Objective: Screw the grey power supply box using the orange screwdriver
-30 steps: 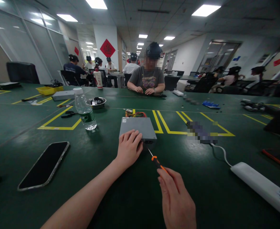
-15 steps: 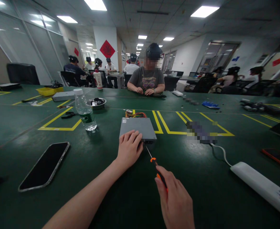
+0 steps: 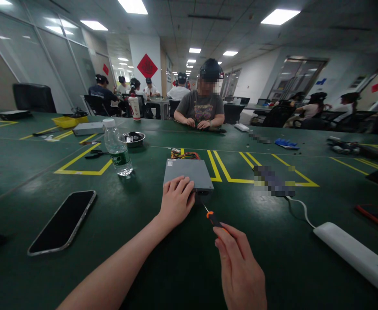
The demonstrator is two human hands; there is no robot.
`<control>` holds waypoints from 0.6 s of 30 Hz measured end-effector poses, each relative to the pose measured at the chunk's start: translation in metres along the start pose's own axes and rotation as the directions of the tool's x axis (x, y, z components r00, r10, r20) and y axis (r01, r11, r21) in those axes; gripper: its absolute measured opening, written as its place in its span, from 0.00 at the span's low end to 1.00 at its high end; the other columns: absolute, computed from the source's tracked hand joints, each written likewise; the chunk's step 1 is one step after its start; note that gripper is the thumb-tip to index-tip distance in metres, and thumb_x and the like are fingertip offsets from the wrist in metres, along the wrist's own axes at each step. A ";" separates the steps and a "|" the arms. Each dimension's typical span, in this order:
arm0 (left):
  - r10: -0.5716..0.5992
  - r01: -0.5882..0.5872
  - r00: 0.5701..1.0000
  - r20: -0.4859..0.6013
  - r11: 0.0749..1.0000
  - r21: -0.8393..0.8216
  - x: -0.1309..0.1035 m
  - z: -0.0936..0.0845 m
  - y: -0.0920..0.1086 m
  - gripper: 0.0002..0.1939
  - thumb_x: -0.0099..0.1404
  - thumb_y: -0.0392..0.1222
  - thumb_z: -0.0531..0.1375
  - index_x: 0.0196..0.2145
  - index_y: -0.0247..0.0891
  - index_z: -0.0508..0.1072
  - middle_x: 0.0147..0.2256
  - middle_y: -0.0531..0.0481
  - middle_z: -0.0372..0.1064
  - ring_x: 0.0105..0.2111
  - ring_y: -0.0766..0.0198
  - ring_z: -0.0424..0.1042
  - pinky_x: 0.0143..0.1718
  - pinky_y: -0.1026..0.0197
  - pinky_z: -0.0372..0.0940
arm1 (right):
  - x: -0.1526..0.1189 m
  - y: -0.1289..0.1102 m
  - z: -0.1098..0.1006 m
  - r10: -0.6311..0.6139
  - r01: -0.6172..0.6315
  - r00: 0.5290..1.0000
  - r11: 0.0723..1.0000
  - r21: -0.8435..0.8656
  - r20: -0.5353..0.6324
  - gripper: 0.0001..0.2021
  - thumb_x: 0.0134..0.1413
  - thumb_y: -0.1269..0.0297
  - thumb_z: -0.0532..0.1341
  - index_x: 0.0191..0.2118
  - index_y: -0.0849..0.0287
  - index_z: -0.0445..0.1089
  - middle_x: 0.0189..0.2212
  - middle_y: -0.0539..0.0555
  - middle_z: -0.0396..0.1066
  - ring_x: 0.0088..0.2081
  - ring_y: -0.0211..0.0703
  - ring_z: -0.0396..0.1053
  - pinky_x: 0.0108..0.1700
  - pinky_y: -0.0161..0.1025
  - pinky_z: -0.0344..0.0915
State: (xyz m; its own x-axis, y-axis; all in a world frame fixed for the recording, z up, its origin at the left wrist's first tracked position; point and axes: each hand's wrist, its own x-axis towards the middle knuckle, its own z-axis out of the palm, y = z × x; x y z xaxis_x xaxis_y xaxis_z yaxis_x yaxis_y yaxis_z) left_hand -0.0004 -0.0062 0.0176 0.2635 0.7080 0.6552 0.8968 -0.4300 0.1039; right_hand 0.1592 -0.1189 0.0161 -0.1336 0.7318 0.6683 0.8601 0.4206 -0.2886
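Note:
A grey metal power supply unit (image 3: pixel 190 169) lies flat on the green table, its bundle of coloured wires (image 3: pixel 189 155) at the far side. My left hand (image 3: pixel 177 200) grips its near left part, fingers over the top and thumb by the front face. In my right hand (image 3: pixel 240 262) is a screwdriver (image 3: pixel 213 219) with a black and orange handle, fingers closed round it. Its thin shaft points at the unit's front face near the socket, and the tip appears a little short of it. Part of the handle is hidden by my fingers.
Left of the unit stand a water bottle (image 3: pixel 118 150) and a metal bowl (image 3: pixel 134 138) of small parts. A phone (image 3: pixel 63 221) lies nearer on the left. At right are a white power strip (image 3: pixel 353 254) and its cable. A person (image 3: pixel 201 105) sits opposite.
The screwdriver has drawn back from the unit's front face, with my right hand shifting slightly right and down. My left hand stays on the unit. The whole view has shifted slightly.

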 end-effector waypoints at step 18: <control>0.004 -0.004 1.000 -0.010 1.000 0.013 0.000 0.002 0.000 0.13 0.63 0.41 0.52 0.46 0.41 0.66 0.49 0.47 0.65 0.51 0.54 0.60 0.47 0.51 0.54 | -0.004 -0.002 0.004 0.039 -0.038 0.999 0.999 -0.039 0.034 0.16 0.62 0.59 0.45 0.49 0.61 0.59 0.43 0.64 0.63 0.36 0.46 0.72 0.29 0.37 0.72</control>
State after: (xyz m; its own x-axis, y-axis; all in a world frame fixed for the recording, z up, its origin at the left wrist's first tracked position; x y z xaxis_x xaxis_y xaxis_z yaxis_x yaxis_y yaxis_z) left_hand 0.0001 -0.0048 0.0162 0.2641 0.7007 0.6628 0.9001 -0.4259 0.0916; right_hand 0.1559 -0.1207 0.0115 -0.1163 0.7653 0.6331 0.8829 0.3716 -0.2870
